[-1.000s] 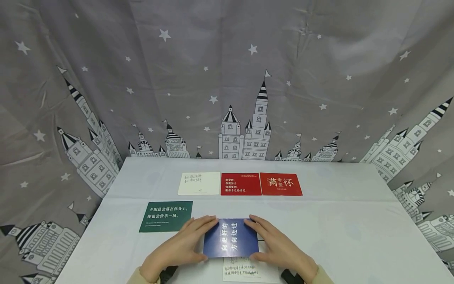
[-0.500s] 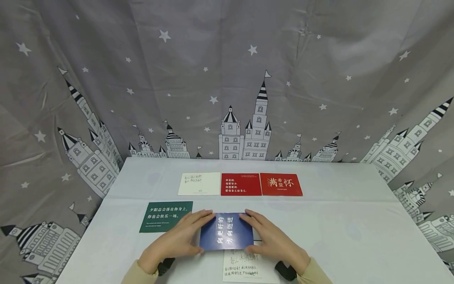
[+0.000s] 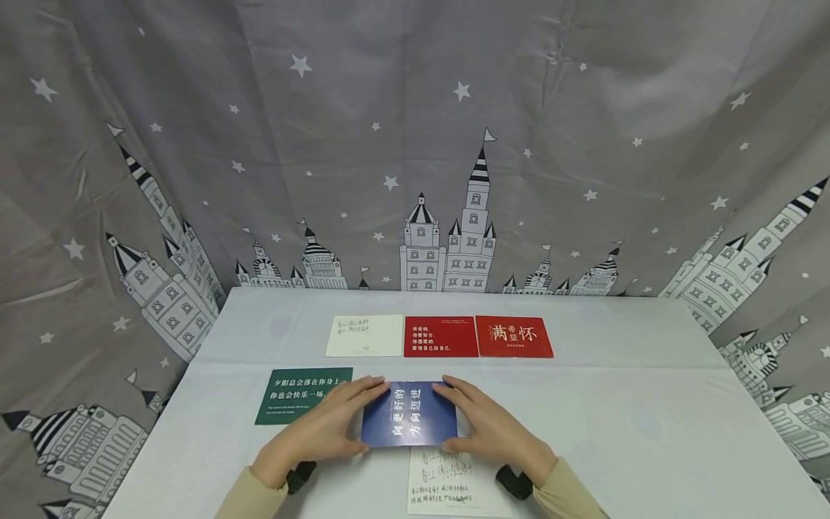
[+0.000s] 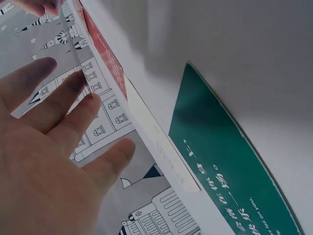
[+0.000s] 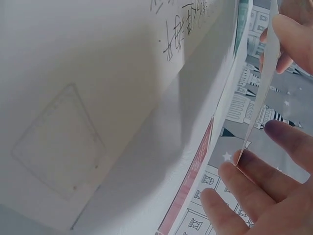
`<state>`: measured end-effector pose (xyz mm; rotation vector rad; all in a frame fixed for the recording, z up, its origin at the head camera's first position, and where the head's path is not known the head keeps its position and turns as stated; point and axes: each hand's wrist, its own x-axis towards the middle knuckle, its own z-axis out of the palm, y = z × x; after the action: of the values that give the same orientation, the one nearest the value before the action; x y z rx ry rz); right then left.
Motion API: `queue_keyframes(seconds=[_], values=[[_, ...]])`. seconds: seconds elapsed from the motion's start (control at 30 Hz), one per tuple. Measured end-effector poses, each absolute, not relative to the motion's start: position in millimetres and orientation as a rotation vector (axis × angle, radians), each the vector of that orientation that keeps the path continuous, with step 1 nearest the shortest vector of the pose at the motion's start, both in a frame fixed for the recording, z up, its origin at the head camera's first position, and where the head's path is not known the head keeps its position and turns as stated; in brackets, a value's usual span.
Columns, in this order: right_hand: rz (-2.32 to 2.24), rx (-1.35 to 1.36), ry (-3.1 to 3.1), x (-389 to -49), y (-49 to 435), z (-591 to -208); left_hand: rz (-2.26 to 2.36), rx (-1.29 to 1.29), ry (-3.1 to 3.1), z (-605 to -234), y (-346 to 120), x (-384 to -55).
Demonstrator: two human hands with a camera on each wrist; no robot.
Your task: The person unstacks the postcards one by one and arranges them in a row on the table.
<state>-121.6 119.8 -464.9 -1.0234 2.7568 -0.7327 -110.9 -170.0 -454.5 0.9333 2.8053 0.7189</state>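
My two hands hold a blue postcard (image 3: 410, 417) with white lettering, raised off the table near its middle. The left hand (image 3: 327, 430) pinches its left edge between thumb and fingers, and the right hand (image 3: 491, 427) pinches its right edge likewise. From the right wrist view the card (image 5: 260, 98) is seen nearly edge-on, pale on that side. Below and nearer me lies a white handwritten postcard (image 3: 457, 494), its far part hidden by the blue one and the right hand. A green postcard (image 3: 295, 412) lies left of the blue one, partly covered by the left hand.
Along the back of the white table (image 3: 635, 404) lie three cards in a row: a cream handwritten card (image 3: 363, 342), a red card (image 3: 457, 331) and another red card (image 3: 515, 351). A grey curtain (image 3: 363, 86) with stars and castles hangs behind.
Both hands have carried the blue postcard away from me and slightly left. More of the white handwritten postcard shows now, while the left hand overlaps more of the green one.
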Motion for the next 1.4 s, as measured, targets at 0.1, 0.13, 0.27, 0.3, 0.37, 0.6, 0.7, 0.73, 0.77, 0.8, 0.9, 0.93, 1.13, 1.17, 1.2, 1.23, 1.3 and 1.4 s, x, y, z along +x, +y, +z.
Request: queue_keyframes(seconds=[0.1, 0.13, 0.27, 0.3, 0.37, 0.6, 0.7, 0.73, 0.77, 0.8, 0.9, 0.93, 1.13, 1.17, 1.2, 1.23, 1.3, 1.4], values=[[-0.735, -1.026, 2.752, -123.5, 118.3, -464.8, 0.734, 0.938, 2.8, -455.2, -172.0, -113.3], [-0.732, -1.026, 2.753, -124.0, 117.8, -464.9, 0.737, 0.941, 2.802, -455.4, -172.6, -113.9], [-0.713, -0.993, 2.741, -126.4, 115.5, -465.0, 0.729, 0.951, 2.812, -456.2, -174.7, -116.3], [-0.71, -0.981, 2.738, -126.9, 114.8, -464.9, 0.724, 0.947, 2.814, -456.5, -175.2, -116.8], [-0.704, -0.962, 2.731, -127.9, 113.4, -464.5, 0.713, 0.933, 2.815, -456.9, -176.0, -117.7], [-0.682, -0.984, 2.742, -131.5, 110.4, -464.4, 0.729, 0.884, 2.791, -456.9, -178.1, -120.2], [-0.679, -0.979, 2.736, -133.1, 109.1, -464.7, 0.721, 0.886, 2.794, -457.1, -179.3, -121.3], [-0.681, -0.977, 2.735, -133.8, 108.5, -464.8, 0.715, 0.888, 2.799, -457.1, -179.7, -121.8], [-0.681, -0.976, 2.735, -134.3, 107.9, -464.7, 0.712, 0.889, 2.802, -457.1, -180.1, -122.2], [-0.679, -0.978, 2.736, -134.8, 107.4, -464.6, 0.709, 0.89, 2.806, -457.1, -180.5, -122.8], [-0.675, -0.988, 2.742, -136.1, 106.0, -464.4, 0.703, 0.879, 2.808, -457.7, -181.7, -124.4], [-0.677, -0.99, 2.742, -136.5, 105.5, -464.4, 0.701, 0.869, 2.807, -457.9, -182.1, -124.8], [-0.674, -1.006, 2.738, -140.6, 102.6, -466.7, 0.694, 0.835, 2.803, -460.3, -184.6, -126.8], [-0.671, -1.008, 2.738, -141.3, 102.1, -467.4, 0.697, 0.833, 2.801, -460.6, -184.9, -127.3], [-0.669, -1.01, 2.737, -142.0, 101.6, -467.6, 0.699, 0.833, 2.799, -460.8, -185.2, -127.7], [-0.668, -1.008, 2.736, -142.5, 101.1, -467.7, 0.703, 0.83, 2.796, -461.1, -185.4, -128.2], [-0.672, -1.011, 2.733, -143.8, 99.7, -468.0, 0.711, 0.825, 2.791, -461.8, -185.9, -129.5], [-0.676, -1.013, 2.734, -146.0, 97.1, -469.0, 0.715, 0.82, 2.787, -463.5, -187.0, -132.1]])
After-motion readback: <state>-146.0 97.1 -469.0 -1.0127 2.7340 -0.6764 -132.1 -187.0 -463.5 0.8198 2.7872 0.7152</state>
